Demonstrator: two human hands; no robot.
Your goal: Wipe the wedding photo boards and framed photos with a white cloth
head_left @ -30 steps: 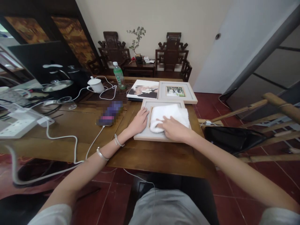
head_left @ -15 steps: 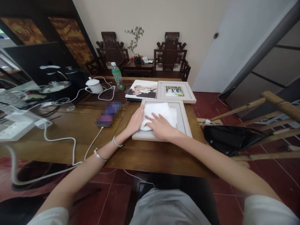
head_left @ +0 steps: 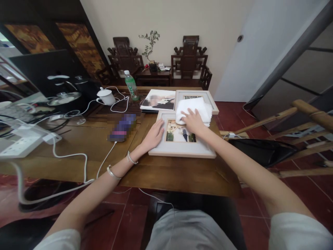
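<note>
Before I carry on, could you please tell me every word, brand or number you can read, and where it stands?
Nothing is legible.
Green bottle: label lettering, too small and blurred to read.
Phone: screen pixelated, unreadable.
White cloth and front picture frame: no lettering visible.

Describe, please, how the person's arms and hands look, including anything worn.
The left hand and right hand are ungloved. The sleeves are short and pale. Around the left wrist is a slim silvery bracelet, with a silvery bangle farther up.
</note>
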